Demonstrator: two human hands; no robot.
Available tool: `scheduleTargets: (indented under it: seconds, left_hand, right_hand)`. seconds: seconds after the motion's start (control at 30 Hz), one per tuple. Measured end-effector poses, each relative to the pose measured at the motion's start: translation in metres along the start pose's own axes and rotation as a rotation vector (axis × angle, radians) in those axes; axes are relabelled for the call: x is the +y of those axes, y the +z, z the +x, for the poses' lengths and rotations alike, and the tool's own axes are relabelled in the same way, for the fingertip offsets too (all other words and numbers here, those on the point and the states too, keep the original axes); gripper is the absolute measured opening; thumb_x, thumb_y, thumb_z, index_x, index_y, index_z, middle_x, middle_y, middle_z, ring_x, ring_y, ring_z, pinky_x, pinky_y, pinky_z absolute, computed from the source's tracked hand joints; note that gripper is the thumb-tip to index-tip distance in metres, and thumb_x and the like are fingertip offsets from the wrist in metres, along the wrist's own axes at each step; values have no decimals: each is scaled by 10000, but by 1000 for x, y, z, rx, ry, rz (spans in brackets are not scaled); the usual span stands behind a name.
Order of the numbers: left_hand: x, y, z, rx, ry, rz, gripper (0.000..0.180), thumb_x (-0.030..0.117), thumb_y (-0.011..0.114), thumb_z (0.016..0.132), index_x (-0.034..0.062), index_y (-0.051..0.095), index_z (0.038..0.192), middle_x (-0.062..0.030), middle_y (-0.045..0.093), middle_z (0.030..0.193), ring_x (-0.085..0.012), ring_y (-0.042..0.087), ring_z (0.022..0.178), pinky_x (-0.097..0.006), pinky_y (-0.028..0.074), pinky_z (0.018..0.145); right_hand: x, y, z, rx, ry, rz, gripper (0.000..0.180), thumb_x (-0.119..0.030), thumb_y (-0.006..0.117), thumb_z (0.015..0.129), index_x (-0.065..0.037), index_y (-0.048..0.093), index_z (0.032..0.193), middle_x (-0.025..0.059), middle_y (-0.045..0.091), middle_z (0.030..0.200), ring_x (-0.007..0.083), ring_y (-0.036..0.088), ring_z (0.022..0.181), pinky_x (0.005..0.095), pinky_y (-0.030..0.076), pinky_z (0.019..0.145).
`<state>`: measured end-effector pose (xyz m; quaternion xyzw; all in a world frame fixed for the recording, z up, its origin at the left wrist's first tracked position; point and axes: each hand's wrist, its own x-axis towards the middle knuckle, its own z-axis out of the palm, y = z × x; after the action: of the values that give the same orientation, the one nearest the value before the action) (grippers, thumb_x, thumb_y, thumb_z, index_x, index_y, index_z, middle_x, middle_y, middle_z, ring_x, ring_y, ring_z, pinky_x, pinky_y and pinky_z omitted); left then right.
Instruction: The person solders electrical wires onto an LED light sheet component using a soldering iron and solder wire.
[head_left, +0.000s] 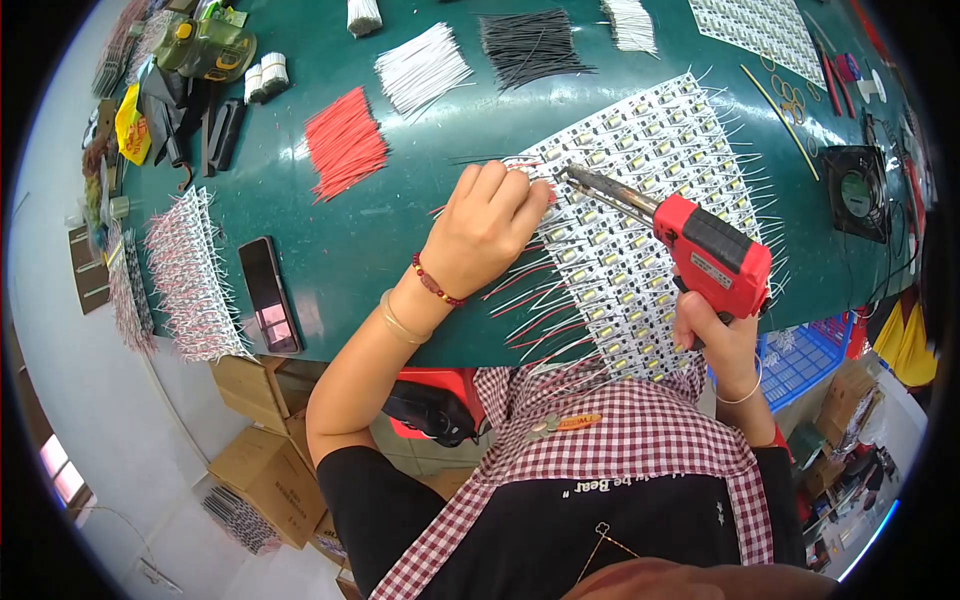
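Observation:
A white panel of small LED circuit boards (pixel 650 150) lies tilted on the green table, reaching over its near edge to my apron. Red, white and black wires stick out from the panel's left side. My right hand (pixel 708 318) grips a red and black soldering gun (pixel 712 248). Its metal tip points left, close to the panel's upper left edge and my left fingertips. My left hand (pixel 490 215) is closed at that edge, with thin wires (pixel 528 163) showing around its fingers; the fingertips are partly hidden.
Bundles of red wires (pixel 346 145), white wires (pixel 423 68) and black wires (pixel 530 48) lie farther back. A phone (pixel 268 293) and a wired panel (pixel 195 275) are at left. Another LED panel (pixel 765 35) is far right, near a black fan (pixel 857 193). A blue basket (pixel 803 360) stands below right.

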<state>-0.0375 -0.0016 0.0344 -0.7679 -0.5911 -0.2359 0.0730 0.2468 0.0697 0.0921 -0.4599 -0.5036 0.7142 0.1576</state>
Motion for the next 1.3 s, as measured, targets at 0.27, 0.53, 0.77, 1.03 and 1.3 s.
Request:
scheduleTargets:
  seconds: [0.27, 0.53, 0.77, 1.03, 1.3]
  left_hand:
    - [3, -2, 3, -57, -41, -28, 219, 51, 635, 777, 10, 649, 992, -63, 484, 816, -216, 491, 753, -332, 425, 683]
    - [1, -3, 4, -94, -34, -16, 198, 71, 627, 786, 15, 636, 975, -65, 471, 812, -217, 487, 765, -335, 420, 681]
    - [1, 0, 4, -87, -26, -6, 179, 79, 628, 796, 20, 631, 965, -61, 470, 809, -215, 488, 767, -336, 415, 679]
    - [0, -2, 5, -86, -1, 21, 186, 82, 638, 787, 15, 633, 960, -60, 483, 818, -215, 494, 760, -337, 416, 693]
    - [16, -10, 5, -72, 15, -27, 235, 78, 640, 768, 4, 643, 992, -59, 473, 813, -219, 506, 758, -343, 439, 686]
  right_hand:
    - [2, 0, -2, 25, 19, -51, 326, -67, 708, 858, -3, 583, 1151, 11, 609, 756, 68, 547, 551, 227, 444, 488]
    - [2, 3, -3, 29, 44, -101, 330, -50, 726, 840, -11, 599, 1142, 17, 628, 776, 65, 557, 566, 222, 447, 497]
    - [4, -4, -6, 57, -14, -31, 309, -42, 713, 849, -4, 602, 1135, 20, 630, 791, 72, 560, 573, 223, 454, 505]
    - [0, -2, -9, 33, -35, -43, 275, -31, 690, 865, 8, 599, 1121, 26, 624, 777, 87, 558, 573, 241, 451, 505]
    - [5, -15, -24, 11, -19, 54, 225, -34, 671, 881, 2, 592, 1089, 30, 611, 766, 92, 548, 564, 243, 442, 502]
